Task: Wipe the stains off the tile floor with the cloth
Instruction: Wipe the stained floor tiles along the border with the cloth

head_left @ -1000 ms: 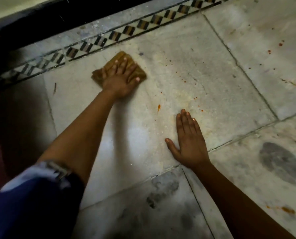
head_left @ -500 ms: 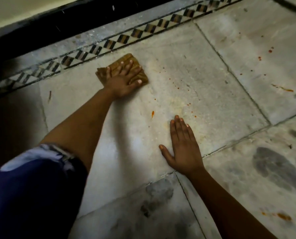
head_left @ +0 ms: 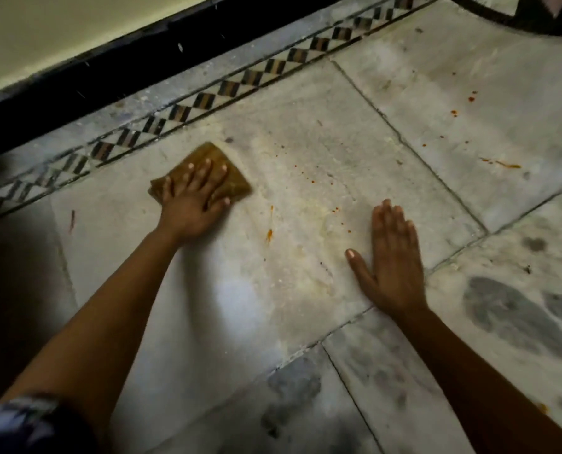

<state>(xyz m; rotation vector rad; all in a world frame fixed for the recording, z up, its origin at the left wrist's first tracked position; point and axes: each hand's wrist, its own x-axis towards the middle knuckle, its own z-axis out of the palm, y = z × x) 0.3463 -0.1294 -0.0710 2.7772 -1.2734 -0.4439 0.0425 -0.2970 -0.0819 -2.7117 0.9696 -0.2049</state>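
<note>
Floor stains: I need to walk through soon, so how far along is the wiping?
Early to midway. The pale patch nearest the person already looks clean. The left hand presses the cloth flat near the patterned border; the right hand rests on the tile. Left: the orange streak, the specks and the splatter on the far tile.

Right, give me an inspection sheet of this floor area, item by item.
Surface: pale marble tile floor, joints visible, dark mottled patches on the near tiles.
Job's things: brown cloth lies flat on the tile; orange stains speckle the area to its right, and more mark the far right tile.
Clutter: nothing seen.
Hands: left hand presses flat on the cloth, fingers spread; right hand rests flat on the tile, holding nothing.
Cables: nothing seen.
Surroundings: checkered border strip, black skirting, cream wall.
</note>
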